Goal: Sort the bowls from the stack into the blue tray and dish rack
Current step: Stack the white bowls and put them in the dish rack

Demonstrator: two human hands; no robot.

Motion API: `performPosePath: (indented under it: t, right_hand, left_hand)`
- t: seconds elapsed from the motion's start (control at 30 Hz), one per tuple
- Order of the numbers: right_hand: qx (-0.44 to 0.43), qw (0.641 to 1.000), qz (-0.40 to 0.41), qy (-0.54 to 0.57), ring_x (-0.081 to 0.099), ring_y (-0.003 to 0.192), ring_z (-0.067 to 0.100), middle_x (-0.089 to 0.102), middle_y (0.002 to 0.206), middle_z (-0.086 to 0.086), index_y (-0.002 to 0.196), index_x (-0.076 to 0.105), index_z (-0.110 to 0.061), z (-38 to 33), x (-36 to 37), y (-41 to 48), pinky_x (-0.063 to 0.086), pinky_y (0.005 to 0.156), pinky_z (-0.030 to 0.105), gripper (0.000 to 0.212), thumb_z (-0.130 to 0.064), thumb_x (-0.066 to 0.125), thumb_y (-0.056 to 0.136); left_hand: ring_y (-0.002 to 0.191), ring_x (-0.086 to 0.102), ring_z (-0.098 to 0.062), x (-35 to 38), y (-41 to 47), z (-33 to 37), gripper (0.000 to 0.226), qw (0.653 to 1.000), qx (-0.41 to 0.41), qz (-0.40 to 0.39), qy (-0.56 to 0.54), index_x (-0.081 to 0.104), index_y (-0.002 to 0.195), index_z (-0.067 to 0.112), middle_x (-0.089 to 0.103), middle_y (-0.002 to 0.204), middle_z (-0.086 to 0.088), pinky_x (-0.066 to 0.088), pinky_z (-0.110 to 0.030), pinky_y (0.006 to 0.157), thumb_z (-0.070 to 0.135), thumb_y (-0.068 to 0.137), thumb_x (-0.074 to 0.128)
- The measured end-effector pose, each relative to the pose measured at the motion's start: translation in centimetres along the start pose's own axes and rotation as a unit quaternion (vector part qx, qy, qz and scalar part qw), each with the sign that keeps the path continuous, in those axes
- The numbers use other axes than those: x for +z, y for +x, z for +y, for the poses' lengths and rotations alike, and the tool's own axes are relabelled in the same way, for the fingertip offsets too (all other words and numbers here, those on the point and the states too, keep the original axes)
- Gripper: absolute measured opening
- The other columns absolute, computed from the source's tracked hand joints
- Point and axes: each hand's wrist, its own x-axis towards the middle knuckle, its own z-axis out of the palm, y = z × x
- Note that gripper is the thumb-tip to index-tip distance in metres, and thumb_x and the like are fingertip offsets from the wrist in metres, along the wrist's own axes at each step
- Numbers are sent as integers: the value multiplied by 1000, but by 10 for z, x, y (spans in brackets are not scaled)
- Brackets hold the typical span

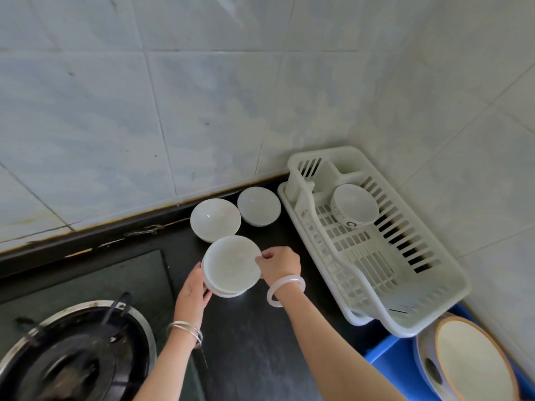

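Note:
A short stack of white bowls [231, 266] sits on the black counter [254, 337]. My left hand [192, 287] cups the stack's left side. My right hand [279, 263] pinches the top bowl's right rim. Two more white bowls stand behind the stack, one [215, 219] on the left and one [258, 206] on the right. The white dish rack [434, 256] in the corner holds a patterned bowl [354, 204] near its far end. The blue tray [388, 360] at the lower right holds large bowls with brown rims [469, 363].
A gas stove burner [75, 354] with a black pan support fills the lower left. Tiled walls close off the back and the right side. The rack leans partly over the blue tray's edge.

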Motion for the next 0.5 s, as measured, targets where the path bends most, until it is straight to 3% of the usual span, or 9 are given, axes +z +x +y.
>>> performPosePath:
  t: [0.1,0.33,0.4,0.5]
  right_hand:
    - [10,999,-13,-31,54,57,15,58,66,6,73,68,-8,0,6,1,47,53,22,16,-15,59,84]
    - [7,999,-18,-44,52,58,11,56,67,-1,69,60,-20,7,13,9,40,50,19,15,-16,60,83]
    - [14,999,-34,-23,59,69,14,60,79,-1,83,61,-23,9,13,11,49,58,22,7,-16,62,83]
    - [69,986,-121,87,63,91,23,61,114,3,121,56,-26,11,13,13,59,76,35,36,-12,58,88]
  left_hand:
    - [122,48,-23,-1,4,0,36,1000,-26,7,-12,49,129,23,53,128,-1,44,-34,92,27,94,45]
    - [126,47,-30,-3,10,-7,48,999,-37,13,14,44,134,16,51,137,-9,45,-43,96,4,88,53]
    - [126,47,-32,-3,12,-4,49,998,-59,19,-1,44,134,17,50,137,-9,45,-46,96,3,88,53]
    - [123,49,-34,-3,12,3,45,995,-99,18,-20,47,130,19,51,134,-8,47,-45,92,3,88,52]
